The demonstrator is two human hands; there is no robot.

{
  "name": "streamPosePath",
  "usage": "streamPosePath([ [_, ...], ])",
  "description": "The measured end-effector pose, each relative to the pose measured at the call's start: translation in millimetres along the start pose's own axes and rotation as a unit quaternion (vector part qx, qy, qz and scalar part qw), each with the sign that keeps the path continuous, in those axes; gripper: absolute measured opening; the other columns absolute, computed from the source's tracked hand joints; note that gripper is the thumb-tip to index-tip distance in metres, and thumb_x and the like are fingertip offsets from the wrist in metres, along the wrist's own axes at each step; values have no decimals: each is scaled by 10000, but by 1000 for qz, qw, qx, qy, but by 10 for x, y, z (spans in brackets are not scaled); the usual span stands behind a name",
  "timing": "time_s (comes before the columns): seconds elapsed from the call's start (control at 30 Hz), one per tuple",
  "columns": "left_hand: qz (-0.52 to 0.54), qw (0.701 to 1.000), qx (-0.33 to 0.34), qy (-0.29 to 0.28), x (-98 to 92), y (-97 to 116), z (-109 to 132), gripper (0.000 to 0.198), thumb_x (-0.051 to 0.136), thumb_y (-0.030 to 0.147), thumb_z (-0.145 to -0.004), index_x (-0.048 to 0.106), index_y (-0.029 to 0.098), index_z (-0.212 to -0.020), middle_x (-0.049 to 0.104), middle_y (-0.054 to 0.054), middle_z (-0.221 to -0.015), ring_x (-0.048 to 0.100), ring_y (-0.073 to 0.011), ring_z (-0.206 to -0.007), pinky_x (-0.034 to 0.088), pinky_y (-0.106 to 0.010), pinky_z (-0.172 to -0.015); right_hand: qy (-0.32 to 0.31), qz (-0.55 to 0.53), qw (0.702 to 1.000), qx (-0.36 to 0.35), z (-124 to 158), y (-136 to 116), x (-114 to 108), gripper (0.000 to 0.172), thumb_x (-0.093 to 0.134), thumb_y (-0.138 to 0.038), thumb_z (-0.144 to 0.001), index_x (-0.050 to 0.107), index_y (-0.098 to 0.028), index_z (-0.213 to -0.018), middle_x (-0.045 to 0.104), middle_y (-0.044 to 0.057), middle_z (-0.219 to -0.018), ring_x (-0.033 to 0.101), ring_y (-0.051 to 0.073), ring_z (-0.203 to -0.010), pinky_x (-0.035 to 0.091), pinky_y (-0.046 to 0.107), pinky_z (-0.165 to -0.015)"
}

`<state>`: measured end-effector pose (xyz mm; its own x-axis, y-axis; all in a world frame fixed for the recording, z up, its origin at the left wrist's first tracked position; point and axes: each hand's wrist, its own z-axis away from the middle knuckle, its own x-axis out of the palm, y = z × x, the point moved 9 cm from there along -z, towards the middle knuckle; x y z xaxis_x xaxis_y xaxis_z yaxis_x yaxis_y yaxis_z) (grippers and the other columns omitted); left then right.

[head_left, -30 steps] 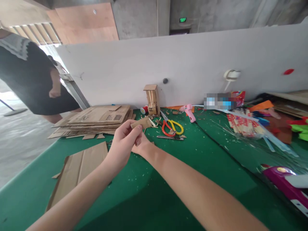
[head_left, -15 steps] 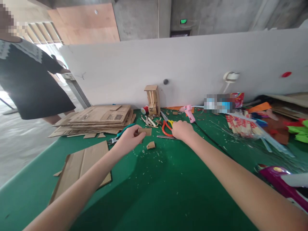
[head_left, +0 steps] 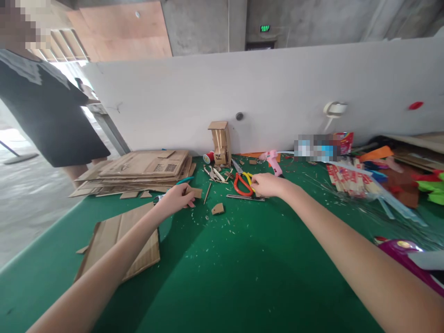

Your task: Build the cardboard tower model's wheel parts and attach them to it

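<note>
My left hand (head_left: 176, 201) is closed on a small cardboard piece (head_left: 195, 192), held just above the table. Under that hand lies a teal-handled tool (head_left: 185, 180), mostly covered. My right hand (head_left: 268, 185) pinches the yellow handle of a pair of scissors (head_left: 243, 184), whose other handle is orange and whose blades point away from me. Close by, a thin grey metal tool (head_left: 245, 198) rests on the green cloth. Another small cardboard piece with a hole (head_left: 218, 209) lies between my hands, and a thin stick (head_left: 207, 193) is beside the left one.
A cardboard stack (head_left: 145, 166) and a loose sheet (head_left: 121, 236) lie left. Behind stand a cardboard tower (head_left: 221, 143), a red spool (head_left: 208, 157) and a pink glue gun (head_left: 273, 162). Craft supplies (head_left: 357, 178) and a purple device (head_left: 409, 261) are right. A person (head_left: 48, 106) stands left.
My left hand has drawn left with the cardboard piece, uncovering the thin stick. My right hand has shifted slightly, now at the yellow handle, and the scissors' handles have moved a little right.
</note>
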<state>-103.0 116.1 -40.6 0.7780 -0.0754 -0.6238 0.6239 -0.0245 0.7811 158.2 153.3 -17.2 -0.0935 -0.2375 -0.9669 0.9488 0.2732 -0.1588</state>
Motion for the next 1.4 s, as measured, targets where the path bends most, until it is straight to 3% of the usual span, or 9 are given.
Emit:
streamPosePath([
  [0.2,-3,1000,0,-1,-45,-31,-9,198,544,361,-731,513,168,-761,663,-35,-716,669,-175,-656,487,-240,-524,-3,-56,997,-57,207,20,-32,202,567,-237,-749,614,-186,-939,677,57,-912,611,161,-696,413,249,-568],
  [0.3,-19,1000,13,2,-33,29,2,178,556,343,-717,517,170,-733,638,-16,-648,646,-169,-602,451,-232,-489,30,-99,987,-124,354,-203,-42,201,538,-267,-790,589,-203,-974,657,42,-976,607,147,-798,438,237,-648],
  [0.43,-49,998,34,-4,34,144,33,154,533,328,-729,510,176,-713,624,-5,-644,624,-162,-561,428,-240,-480,108,-192,944,-247,584,-607,-34,219,459,-119,-798,583,-187,-965,609,58,-1029,590,130,-862,445,256,-759],
  [0.6,-80,995,57,-15,138,276,99,147,507,326,-749,510,182,-722,631,-7,-688,631,-169,-589,434,-251,-512,66,-187,927,-318,685,-838,188,243,457,-84,-778,588,-199,-948,597,41,-988,571,133,-868,447,264,-756],
  [0.7,-47,996,70,-32,217,365,147,162,525,345,-754,518,183,-746,622,2,-678,630,-171,-605,437,-250,-523,119,-183,939,-264,584,-656,104,237,436,-137,-816,553,-208,-1009,608,48,-997,577,135,-844,453,261,-733],
  [0.87,20,994,83,-69,406,486,229,201,555,374,-775,531,176,-801,626,-1,-672,628,-165,-635,429,-242,-542,225,39,972,-47,302,-176,40,299,380,-335,-903,535,-128,-1052,606,153,-1042,535,266,-995,437,355,-766],
  [1.07,89,990,65,-87,590,483,282,243,545,391,-800,564,162,-877,663,-37,-753,620,-153,-666,447,-235,-543,187,79,979,-3,126,-50,155,282,384,-325,-892,592,-138,-932,661,129,-902,604,260,-853,436,348,-694],
  [1.27,72,993,72,-50,548,521,298,279,555,430,-782,627,168,-846,584,8,-585,527,-123,-542,385,-222,-484,159,91,982,44,144,8,145,473,374,-516,-856,602,-111,-943,668,172,-844,633,300,-833,429,408,-725],
  [1.4,109,991,62,-46,526,544,318,268,579,418,-770,618,167,-857,580,4,-606,533,-130,-565,385,-223,-486,104,72,990,64,139,95,167,392,463,-484,-805,633,-145,-900,679,170,-873,652,290,-802,447,365,-654],
])
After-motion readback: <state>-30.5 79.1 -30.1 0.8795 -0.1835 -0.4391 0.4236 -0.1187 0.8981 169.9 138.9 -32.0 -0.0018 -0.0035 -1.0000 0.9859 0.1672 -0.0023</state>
